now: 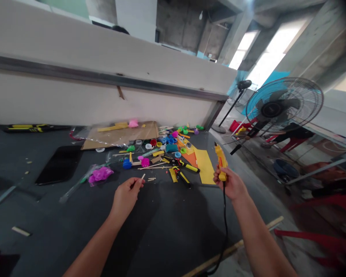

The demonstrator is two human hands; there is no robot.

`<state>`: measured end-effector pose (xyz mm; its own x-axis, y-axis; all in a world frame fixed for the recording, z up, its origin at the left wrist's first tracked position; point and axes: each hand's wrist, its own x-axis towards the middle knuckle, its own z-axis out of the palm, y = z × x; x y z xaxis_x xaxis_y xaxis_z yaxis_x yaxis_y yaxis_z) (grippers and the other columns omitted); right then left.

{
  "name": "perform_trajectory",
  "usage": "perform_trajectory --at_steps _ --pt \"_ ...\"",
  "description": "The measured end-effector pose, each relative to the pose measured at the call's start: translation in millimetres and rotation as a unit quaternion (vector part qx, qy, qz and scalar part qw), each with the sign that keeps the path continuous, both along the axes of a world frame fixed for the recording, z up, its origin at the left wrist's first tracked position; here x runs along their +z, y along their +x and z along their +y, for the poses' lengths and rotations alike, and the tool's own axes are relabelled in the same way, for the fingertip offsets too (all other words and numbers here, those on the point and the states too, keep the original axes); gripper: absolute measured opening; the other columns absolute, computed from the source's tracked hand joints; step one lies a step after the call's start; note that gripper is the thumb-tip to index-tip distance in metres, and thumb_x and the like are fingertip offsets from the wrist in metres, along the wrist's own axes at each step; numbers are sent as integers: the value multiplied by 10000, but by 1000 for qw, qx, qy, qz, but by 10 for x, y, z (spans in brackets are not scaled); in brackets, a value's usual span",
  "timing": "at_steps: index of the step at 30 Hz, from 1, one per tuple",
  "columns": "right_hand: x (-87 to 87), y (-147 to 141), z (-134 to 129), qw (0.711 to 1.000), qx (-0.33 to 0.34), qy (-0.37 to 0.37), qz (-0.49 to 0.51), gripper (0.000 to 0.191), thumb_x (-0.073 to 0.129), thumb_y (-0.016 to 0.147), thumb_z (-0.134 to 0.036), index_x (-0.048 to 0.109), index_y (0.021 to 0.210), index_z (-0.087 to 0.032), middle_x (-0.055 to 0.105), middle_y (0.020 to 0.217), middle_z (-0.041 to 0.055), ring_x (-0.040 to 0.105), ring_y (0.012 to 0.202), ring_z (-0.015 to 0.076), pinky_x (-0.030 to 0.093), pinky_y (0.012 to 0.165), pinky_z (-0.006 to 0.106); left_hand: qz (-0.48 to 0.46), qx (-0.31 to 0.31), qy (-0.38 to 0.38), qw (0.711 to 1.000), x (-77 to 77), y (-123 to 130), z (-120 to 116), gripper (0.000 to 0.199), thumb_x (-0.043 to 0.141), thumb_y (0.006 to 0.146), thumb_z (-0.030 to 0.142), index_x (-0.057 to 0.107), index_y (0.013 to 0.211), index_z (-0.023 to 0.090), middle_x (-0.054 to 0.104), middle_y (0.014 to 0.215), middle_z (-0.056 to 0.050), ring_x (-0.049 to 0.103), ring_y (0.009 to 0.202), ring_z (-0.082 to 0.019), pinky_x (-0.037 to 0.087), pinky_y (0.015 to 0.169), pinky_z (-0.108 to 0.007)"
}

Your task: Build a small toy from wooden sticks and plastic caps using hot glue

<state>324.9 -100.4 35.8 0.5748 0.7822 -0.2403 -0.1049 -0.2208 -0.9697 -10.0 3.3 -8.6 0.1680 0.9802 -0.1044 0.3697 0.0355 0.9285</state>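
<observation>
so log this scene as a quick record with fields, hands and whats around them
left hand: fingers pinching a small wooden stick
right hand: gripping a yellow corded tool
cord: black cord hanging from the tool
nearby: yellow card, pink pieces in clear plastic
surface: dark tabletop
beyond: blue standing fan

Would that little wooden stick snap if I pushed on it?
The little wooden stick looks thin, so it might snap if you bend it hard. It's probably very light, because the left hand pinches it with just its fingertips. Similar pieces lie flat on the table, so it probably won't roll much.
</observation>
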Motion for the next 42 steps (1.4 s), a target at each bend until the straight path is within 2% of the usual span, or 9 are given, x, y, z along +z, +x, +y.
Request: perform_trajectory --at_steps 1,3,5,8,15,18,25,34,42 --pt "65 -60 9 990 43 67 114 249 519 763 -347 574 952 -194 540 688 -6 534 598 105 478 546 223 -25 3 -17 1000 13 21 -16 328 488 762 441 650 824 162 602 667 -3 455 435 -93 352 400 -203" --pt "166 -197 67 933 120 163 298 297 560 772 -389 568 1009 -210 500 647 -34 491 564 87 461 520 204 -70 6 -42 997 33 56 -49 325 509 748 444 650 788 153 564 633 7 429 436 -82 338 389 -192" --pt "211 -368 178 882 164 208 390 328 577 778 -421 556 1045 -232 462 607 -57 448 532 74 433 494 183 -107 6 -55 993 39 73 -72 322 528 738 446 647 765 148 544 621 9 417 448 -77 332 385 -182" --pt "181 -690 389 845 208 228 437 338 610 757 -442 553 1040 -268 419 575 -68 426 542 80 407 498 179 -149 11 -67 987 33 60 -78 319 550 731 448 639 750 142 526 617 7 409 468 -73 328 381 -169" --pt "-36 -1249 548 820 291 185 457 373 680 698 -429 557 1005 -256 363 588 -59 388 566 92 378 504 183 -210 45 -97 972 46 12 -66 283 576 716 427 582 671 147 457 567 32 372 455 -64 306 355 -154" --pt "-111 -1334 472 829 301 155 445 241 659 726 -381 578 888 -222 350 586 -56 378 547 80 371 478 170 -235 58 -99 965 68 38 -94 264 578 722 411 542 646 160 413 546 52 351 439 -59 300 348 -153" --pt "-207 -1605 370 938 260 115 200 205 709 664 -305 642 791 -159 579 802 32 514 637 112 464 465 213 -288 86 -101 948 130 67 -141 260 557 763 401 484 653 178 355 522 73 311 429 -54 293 359 -152" --pt "-228 -1776 430 980 131 93 117 313 737 602 -267 571 850 -174 638 699 -14 539 505 88 459 473 210 -246 -38 -188 950 139 215 -309 273 569 746 419 547 692 151 420 536 59 307 397 -38 259 327 -146" --pt "-270 -1771 443 983 135 70 101 314 725 587 -245 560 845 -179 571 587 -61 515 471 79 432 459 192 -214 -121 -199 949 128 254 -395 294 557 760 415 550 651 143 417 511 61 324 363 -26 262 331 -147"
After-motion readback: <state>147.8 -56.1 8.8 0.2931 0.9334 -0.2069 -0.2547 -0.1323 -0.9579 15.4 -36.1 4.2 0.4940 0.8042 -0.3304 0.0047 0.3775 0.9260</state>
